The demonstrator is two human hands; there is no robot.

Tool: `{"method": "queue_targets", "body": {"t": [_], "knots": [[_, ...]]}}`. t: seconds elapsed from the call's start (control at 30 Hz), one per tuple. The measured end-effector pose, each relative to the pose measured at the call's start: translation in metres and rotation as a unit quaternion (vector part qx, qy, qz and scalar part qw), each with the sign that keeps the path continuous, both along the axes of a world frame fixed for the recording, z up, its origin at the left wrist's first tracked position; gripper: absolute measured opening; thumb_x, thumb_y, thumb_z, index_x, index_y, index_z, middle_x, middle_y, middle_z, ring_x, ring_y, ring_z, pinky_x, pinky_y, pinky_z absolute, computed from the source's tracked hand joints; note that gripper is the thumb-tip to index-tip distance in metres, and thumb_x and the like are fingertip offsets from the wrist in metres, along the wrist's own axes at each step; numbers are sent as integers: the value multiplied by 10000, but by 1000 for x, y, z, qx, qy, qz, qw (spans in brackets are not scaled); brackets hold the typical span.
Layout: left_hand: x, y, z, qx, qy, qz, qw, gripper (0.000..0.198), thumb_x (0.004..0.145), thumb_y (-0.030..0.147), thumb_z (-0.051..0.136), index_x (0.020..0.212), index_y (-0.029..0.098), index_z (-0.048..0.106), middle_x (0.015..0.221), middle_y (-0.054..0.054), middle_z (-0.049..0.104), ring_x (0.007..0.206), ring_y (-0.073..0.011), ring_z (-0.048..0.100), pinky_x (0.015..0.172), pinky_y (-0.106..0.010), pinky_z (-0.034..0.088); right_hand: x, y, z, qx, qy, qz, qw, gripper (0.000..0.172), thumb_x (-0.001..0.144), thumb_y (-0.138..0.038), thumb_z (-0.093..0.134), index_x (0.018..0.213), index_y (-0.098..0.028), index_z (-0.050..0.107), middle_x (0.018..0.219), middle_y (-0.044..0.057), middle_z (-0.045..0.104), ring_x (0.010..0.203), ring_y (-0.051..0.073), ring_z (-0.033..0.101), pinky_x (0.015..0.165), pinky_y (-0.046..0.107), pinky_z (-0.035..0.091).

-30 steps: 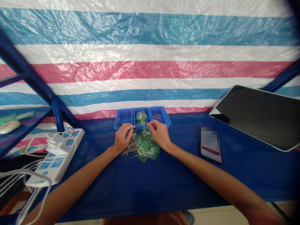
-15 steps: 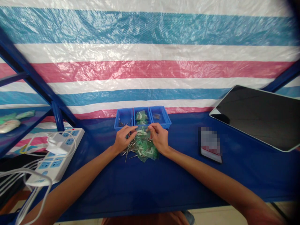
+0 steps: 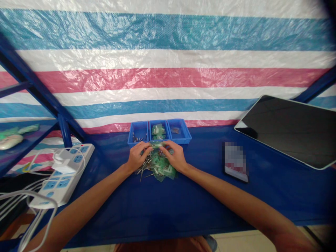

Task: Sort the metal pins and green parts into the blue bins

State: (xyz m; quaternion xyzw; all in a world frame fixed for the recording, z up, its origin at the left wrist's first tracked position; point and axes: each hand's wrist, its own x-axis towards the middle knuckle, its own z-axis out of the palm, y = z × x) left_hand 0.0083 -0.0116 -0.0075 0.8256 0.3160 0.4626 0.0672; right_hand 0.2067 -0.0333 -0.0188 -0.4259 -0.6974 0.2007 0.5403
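Note:
My left hand and my right hand meet over the middle of the blue table, each closed on one end of a small green plastic bag stretched between them. Under my fingers lies a heap of green bags with white labels. To its left, loose thin metal rods are scattered. Just behind my hands stand three blue bins: the left bin holds some metal rods, the middle one contains green bags, and the right bin has a small clear packet in it.
A phone lies on the table to the right, with a large dark-screened tablet or monitor beyond it. At left, a white power strip carries plugs and cables. Striped plastic sheeting hangs behind.
My hands have drawn slightly closer together, the right one shifting left. The small bag between them now lies level across my fingertips.

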Motion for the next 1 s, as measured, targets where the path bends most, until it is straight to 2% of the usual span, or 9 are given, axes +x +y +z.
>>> {"method": "queue_targets", "body": {"t": [0.17,0.3,0.43,0.53,0.63,0.7,0.8,0.87,1.0], "knots": [[-1,1,0,7,-5,-4,1000,106,852,217,579,910,143,628,723,-17,606,638,-109,525,657,-240,449,0,2,-3,16,-48,-3,999,232,905,-365,500,804,-186,607,719,23,607,644,152,543,643,271,436],[0,1,1,9,-4,-4,1000,208,835,225,610,1026,143,621,750,-21,622,623,-104,531,640,-233,457,0,3,-3,27,-63,6,998,224,906,-340,503,776,-185,599,705,22,594,630,148,529,631,266,421],[1,0,1,24,-9,2,1000,147,852,197,582,982,151,634,795,-34,652,651,-109,550,681,-247,465,0,2,-2,28,-66,14,997,205,890,-329,531,765,-187,610,697,20,603,620,146,537,621,263,427],[0,1,0,31,-3,-8,999,115,874,178,542,945,150,628,799,-41,652,710,-124,571,705,-255,471,-1,0,-3,16,-53,27,998,156,868,-333,566,921,-198,625,763,21,635,638,145,562,644,262,455],[0,3,-3,32,10,-5,999,126,891,189,513,956,150,614,819,-46,655,739,-128,588,724,-257,484,-2,-1,-6,8,-19,34,999,308,855,-322,584,1139,-211,540,767,3,633,615,137,568,631,253,475],[0,3,-5,29,7,12,999,135,897,220,508,963,151,604,856,-51,662,749,-126,604,722,-249,494,-3,-1,-8,17,-9,28,999,303,863,-312,568,1146,-209,527,740,-3,622,595,134,562,615,250,479],[-1,3,-6,21,-8,30,999,150,901,253,496,951,153,596,870,-51,665,743,-123,619,698,-234,503,-3,-3,-7,51,-36,36,997,175,897,-283,508,1022,-203,601,786,28,637,656,143,580,663,264,487],[-1,2,-5,12,-9,20,1000,152,905,227,473,947,152,599,862,-53,663,769,-130,625,727,-246,506,-1,-3,-4,69,-45,47,996,183,916,-257,474,971,-200,639,818,43,648,708,150,596,706,275,490],[-2,-1,-2,-5,7,-24,1000,220,897,162,434,1048,148,594,973,-91,660,915,-166,620,807,-301,504,2,-4,0,62,-13,53,997,271,935,-207,421,1111,-219,627,849,37,671,691,135,623,737,286,509]]}}
